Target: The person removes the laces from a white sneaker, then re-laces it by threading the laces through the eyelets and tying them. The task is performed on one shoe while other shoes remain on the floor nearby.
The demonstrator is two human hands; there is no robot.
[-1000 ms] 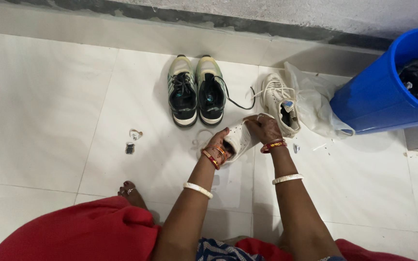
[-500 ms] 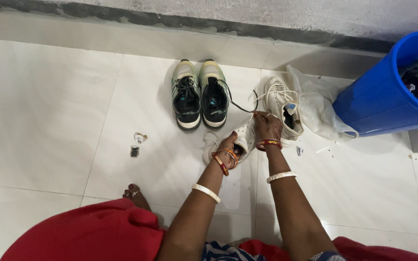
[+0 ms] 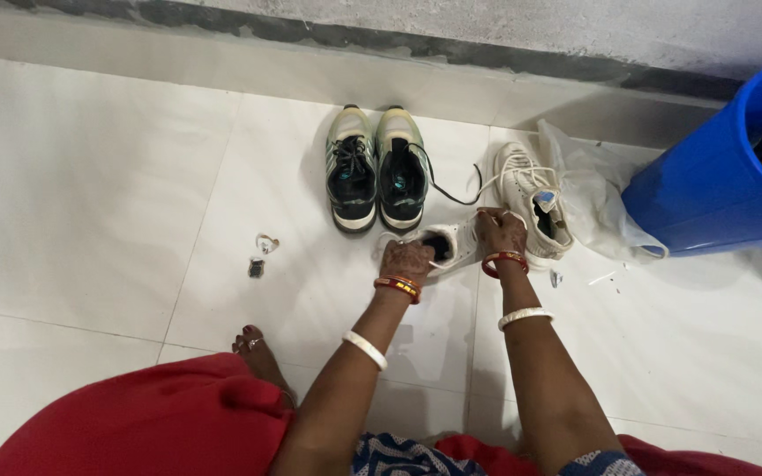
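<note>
A white sneaker point(image 3: 453, 242) lies on the white tiled floor between both my hands. My left hand point(image 3: 406, 261) grips its heel end beside the dark opening. My right hand point(image 3: 500, 233) holds its toe end. Just to the right stands a second white sneaker point(image 3: 522, 185) with loose laces, leaning against a clear plastic bag point(image 3: 594, 196). A pair of green and black sneakers point(image 3: 377, 167) stands side by side beyond my hands, a black lace trailing to the right.
A blue plastic bucket point(image 3: 707, 189) with dark cloth inside stands at the right edge. Small scraps point(image 3: 261, 254) lie on the tiles to the left. My foot point(image 3: 257, 348) and red garment point(image 3: 143, 419) are at the bottom left. A raised grey step point(image 3: 222, 53) runs along the back.
The white sneaker has been lowered and turned so that it lies flatter on the floor. My left hand came out of its opening and now grips its heel end.
</note>
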